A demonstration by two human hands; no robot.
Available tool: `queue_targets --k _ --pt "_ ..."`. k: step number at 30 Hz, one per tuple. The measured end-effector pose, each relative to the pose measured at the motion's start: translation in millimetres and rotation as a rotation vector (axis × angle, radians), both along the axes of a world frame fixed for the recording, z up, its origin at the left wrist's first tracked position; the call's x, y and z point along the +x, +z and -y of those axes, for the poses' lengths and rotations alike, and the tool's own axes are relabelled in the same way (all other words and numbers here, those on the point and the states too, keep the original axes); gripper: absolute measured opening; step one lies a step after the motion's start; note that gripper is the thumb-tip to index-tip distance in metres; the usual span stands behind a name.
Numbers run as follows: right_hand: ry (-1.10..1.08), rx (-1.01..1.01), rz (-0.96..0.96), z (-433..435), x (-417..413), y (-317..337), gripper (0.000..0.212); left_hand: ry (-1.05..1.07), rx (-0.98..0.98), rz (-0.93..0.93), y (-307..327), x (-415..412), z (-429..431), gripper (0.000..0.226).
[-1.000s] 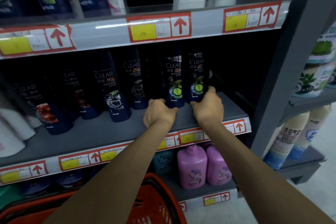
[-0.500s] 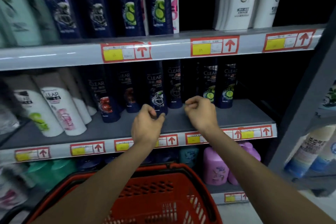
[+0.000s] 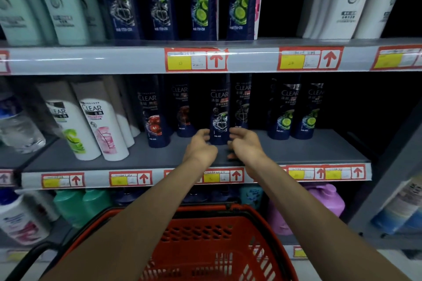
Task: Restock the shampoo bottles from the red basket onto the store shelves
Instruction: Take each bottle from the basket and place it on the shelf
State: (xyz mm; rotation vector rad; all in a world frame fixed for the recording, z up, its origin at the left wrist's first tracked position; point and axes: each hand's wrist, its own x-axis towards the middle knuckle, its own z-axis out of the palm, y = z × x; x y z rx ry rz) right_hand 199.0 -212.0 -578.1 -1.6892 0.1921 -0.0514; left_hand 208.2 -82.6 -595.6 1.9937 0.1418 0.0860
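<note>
A dark blue shampoo bottle [image 3: 219, 118] stands upright on the grey middle shelf [image 3: 159, 157], slightly forward of the matching bottles [image 3: 283, 112] beside it; the red mesh basket [image 3: 201, 248] sits below that shelf's front edge

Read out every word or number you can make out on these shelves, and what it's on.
"CLEAR": dark blue bottles on the upper shelf.
"CLEAR": dark bottles on the middle shelf.
"CLEAR": white bottle, same shelf.
Price tags: red up arrows; print too blurred to read.
Smaller print on every bottle: too small or blurred.
</note>
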Motion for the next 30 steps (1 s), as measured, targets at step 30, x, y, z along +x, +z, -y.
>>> queue_targets --k 30 --pt "0.440 -0.620 0.125 -95.8 -166.1 13.3 0.055 -0.050 0.301 -0.114 84.5 -172.1 -217.8 0.074"
